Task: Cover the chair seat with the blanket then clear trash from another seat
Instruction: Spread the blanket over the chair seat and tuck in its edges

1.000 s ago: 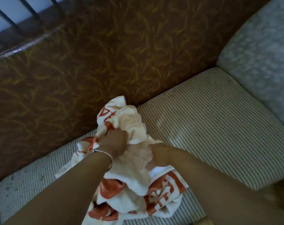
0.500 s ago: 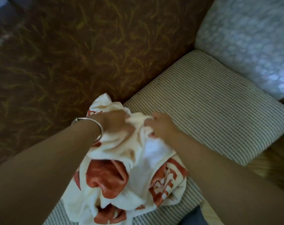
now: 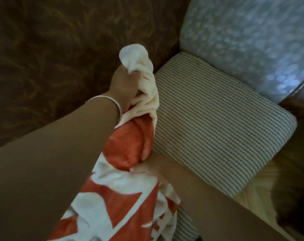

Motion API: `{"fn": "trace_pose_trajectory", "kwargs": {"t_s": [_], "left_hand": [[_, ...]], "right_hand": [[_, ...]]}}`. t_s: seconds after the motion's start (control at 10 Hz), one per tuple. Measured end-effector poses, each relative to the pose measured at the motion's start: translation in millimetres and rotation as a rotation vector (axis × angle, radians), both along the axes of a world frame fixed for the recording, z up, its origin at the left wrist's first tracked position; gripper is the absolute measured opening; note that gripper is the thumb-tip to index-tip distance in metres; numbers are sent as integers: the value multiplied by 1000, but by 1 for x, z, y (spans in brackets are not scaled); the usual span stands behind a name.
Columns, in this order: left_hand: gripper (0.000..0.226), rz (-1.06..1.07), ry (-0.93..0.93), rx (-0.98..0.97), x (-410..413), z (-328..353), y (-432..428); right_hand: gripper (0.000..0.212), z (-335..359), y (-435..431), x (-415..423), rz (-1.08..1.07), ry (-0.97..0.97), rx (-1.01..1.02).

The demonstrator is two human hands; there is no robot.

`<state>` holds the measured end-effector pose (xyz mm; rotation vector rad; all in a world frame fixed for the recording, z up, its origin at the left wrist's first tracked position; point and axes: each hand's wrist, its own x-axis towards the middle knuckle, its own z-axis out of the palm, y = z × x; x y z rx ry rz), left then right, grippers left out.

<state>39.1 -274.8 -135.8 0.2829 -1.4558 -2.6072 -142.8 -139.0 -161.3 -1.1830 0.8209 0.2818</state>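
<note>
A cream blanket (image 3: pixel 123 192) with orange print hangs bunched over the left part of a striped seat cushion (image 3: pixel 217 129). My left hand (image 3: pixel 125 86), with a silver bangle on its wrist, is raised and clenched on the blanket's cream upper end. My right hand (image 3: pixel 147 169) sits lower, its fingers pressed into the orange fold near the cushion's front left; most of that hand is hidden by the cloth. The right part of the cushion is bare.
A brown patterned backrest (image 3: pixel 52 58) rises behind the seat at left. A pale blue-grey dotted cushion (image 3: pixel 252 40) leans at the upper right. A dark wooden armrest (image 3: pixel 297 94) borders the right side. Yellowish floor (image 3: pixel 262 197) shows below the seat's front edge.
My left hand has lifted the blanket's cream end up and toward the backrest. My right hand has dropped lower along the cloth. The blanket has stretched out lengthwise from its heap.
</note>
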Motion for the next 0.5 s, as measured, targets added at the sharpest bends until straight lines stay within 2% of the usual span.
{"fn": "trace_pose_trajectory", "kwargs": {"t_s": [0.1, 0.2, 0.3, 0.4, 0.5], "left_hand": [[56, 720, -795, -103, -11, 17, 3], [50, 1370, -1791, -532, -34, 25, 17], [68, 1028, -1990, -695, -62, -1, -1], [54, 776, -1797, -837, -99, -34, -16], [60, 661, -1475, -691, -127, -66, -19]], "right_hand": [[57, -8, -72, -30, -195, 202, -421], [47, -19, -140, -64, -597, 296, -601], [48, -29, -178, -82, -872, 227, -539], [60, -53, -181, -94, -1006, 302, -419], [55, -73, -173, -109, -894, 470, -270]]}}
